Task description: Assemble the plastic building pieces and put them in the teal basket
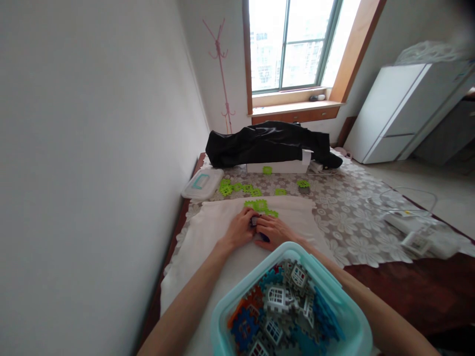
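A small dark plastic piece (pixel 254 221) is held between 2 hands over a white cloth (pixel 208 252). Left hand (pixel 239 228) and right hand (pixel 270 231) have fingers curled closed on it. Green interlocked tiles (pixel 260 205) lie just ahead; a teal plastic bin (pixel 285 246) of window-pattern blocks (pixel 276 299) sits just behind the hands.

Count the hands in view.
2: the left hand and the right hand, side by side on the white cloth, both at a small dark piece. No others show.
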Demonstrator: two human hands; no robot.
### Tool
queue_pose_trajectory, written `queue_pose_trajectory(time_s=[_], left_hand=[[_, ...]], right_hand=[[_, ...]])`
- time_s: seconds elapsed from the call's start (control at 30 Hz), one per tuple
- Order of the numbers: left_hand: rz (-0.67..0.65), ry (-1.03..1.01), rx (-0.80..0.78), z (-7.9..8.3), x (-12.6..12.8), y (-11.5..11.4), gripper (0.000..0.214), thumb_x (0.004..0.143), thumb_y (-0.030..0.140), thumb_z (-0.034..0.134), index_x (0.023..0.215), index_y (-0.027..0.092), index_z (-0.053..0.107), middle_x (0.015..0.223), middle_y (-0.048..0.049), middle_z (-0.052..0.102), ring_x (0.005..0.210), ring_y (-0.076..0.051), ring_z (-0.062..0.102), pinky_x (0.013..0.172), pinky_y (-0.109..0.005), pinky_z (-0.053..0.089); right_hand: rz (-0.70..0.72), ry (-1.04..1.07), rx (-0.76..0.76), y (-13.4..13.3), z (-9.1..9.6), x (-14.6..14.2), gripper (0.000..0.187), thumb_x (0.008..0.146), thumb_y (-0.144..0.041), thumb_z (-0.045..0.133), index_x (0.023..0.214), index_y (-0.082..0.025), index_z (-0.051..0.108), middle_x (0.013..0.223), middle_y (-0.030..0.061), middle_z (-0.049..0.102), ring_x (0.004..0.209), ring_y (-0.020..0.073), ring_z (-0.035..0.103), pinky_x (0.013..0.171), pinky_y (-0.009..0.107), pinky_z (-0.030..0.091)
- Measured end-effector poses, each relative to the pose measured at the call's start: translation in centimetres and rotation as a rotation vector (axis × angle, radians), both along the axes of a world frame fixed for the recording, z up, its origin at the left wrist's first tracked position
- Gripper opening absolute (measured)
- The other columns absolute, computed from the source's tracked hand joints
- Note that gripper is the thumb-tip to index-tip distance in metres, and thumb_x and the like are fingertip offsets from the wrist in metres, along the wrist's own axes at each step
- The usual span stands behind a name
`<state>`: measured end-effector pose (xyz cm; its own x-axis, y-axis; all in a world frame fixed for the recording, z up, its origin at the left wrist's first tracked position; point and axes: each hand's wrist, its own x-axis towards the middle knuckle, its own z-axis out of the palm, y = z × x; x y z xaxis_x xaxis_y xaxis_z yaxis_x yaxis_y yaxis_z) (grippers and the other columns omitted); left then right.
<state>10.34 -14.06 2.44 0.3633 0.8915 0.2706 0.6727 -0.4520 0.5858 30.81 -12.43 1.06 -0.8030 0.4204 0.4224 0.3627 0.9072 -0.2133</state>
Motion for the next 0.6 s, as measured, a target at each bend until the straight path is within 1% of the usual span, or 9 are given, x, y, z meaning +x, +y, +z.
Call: queue_pose_trajectory(time_s=[0.1,0.17,0.2,0.3,0.37,0.43,0.5,0.53,0.6], left_hand=[[0.041,-0.103,-0.003,-0.1,0.2,0.0,0.040,0.081,0.010,0.062,0.119,0.020,0.070,0.130,-0.0105,0.060,0.119,-0.023,0.064,0.109,-0.038,0.055],[0.060,-0.176,0.009,-0.1,0.4,-0.1,0.033,0.084,0.009,0.060,0.113,0.020,0.071,0.126,-0.0103,0.062,0.120,-0.022,0.064,0.110,-0.039,0.054],[0.074,-0.220,0.004,0.0,0.5,-0.1,0.030,0.084,0.010,0.060,0.110,0.020,0.072,0.122,-0.0096,0.065,0.117,-0.022,0.065,0.108,-0.038,0.055],[0.150,-0.438,-0.087,0.3,1.0,0.0,0.022,0.086,0.017,0.066,0.108,0.019,0.070,0.108,-0.0067,0.072,0.094,-0.018,0.068,0.088,-0.033,0.059],[0.192,-0.666,-0.165,0.9,1.4,0.0,0.023,0.085,0.025,0.073,0.107,0.018,0.068,0.098,-0.0047,0.072,0.079,-0.014,0.065,0.073,-0.028,0.057],[0.197,-0.900,-0.201,2.1,1.8,-0.1,0.029,0.081,0.033,0.081,0.102,0.017,0.067,0.091,-0.0028,0.070,0.073,-0.012,0.061,0.066,-0.024,0.053],[0.152,-1.062,-0.224,3.8,2.3,-0.7,0.034,0.076,0.035,0.088,0.097,0.017,0.066,0.090,-0.0015,0.068,0.072,-0.010,0.059,0.064,-0.022,0.051],[0.098,-1.120,-0.258,4.9,2.5,-1.2,0.035,0.076,0.035,0.089,0.097,0.018,0.067,0.089,-0.0010,0.068,0.072,-0.010,0.059,0.063,-0.021,0.050],[-0.100,-1.126,-0.424,7.3,3.0,-2.6,0.035,0.075,0.034,0.091,0.096,0.017,0.069,0.094,-0.0035,0.072,0.078,-0.011,0.064,0.069,-0.022,0.051]], right_hand=[[0.003,-0.012,0.007,0.0,0.1,0.0,0.023,0.091,-0.044,0.072,0.088,-0.021,0.070,0.104,0.0129,0.073,0.101,0.0295,0.064,0.089,0.045,0.054],[-0.007,-0.025,-0.030,-0.2,0.4,0.0,0.022,0.091,-0.044,0.072,0.087,-0.023,0.070,0.102,0.0121,0.073,0.099,0.0293,0.064,0.089,0.045,0.053],[-0.013,-0.024,-0.064,-0.4,0.6,0.0,0.019,0.092,-0.042,0.072,0.086,-0.025,0.070,0.100,0.0117,0.074,0.098,0.0289,0.064,0.089,0.045,0.052],[-0.008,0.057,-0.189,-0.6,1.3,0.0,0.013,0.090,-0.036,0.073,0.080,-0.028,0.071,0.092,0.0103,0.073,0.090,0.0274,0.062,0.086,0.044,0.051],[0.010,0.088,-0.202,-0.6,1.4,0.0,0.015,0.090,-0.035,0.072,0.077,-0.028,0.071,0.088,0.0100,0.072,0.085,0.0264,0.061,0.083,0.044,0.050],[0.028,0.046,-0.132,-0.5,1.3,0.0,0.020,0.093,-0.037,0.069,0.078,-0.026,0.071,0.087,0.0099,0.072,0.083,0.0252,0.061,0.081,0.042,0.049],[0.047,-0.004,-0.058,-0.2,0.9,0.2,0.024,0.095,-0.040,0.067,0.079,-0.023,0.071,0.086,0.0095,0.071,0.083,0.0237,0.061,0.079,0.040,0.049],[0.055,0.000,-0.051,-0.1,0.6,0.2,0.024,0.095,-0.040,0.068,0.080,-0.021,0.071,0.086,0.0094,0.071,0.083,0.0232,0.061,0.079,0.039,0.049],[0.050,0.050,-0.091,0.2,0.1,0.4,0.021,0.092,-0.037,0.069,0.081,-0.019,0.071,0.090,0.0101,0.073,0.085,0.0230,0.062,0.081,0.038,0.050]])
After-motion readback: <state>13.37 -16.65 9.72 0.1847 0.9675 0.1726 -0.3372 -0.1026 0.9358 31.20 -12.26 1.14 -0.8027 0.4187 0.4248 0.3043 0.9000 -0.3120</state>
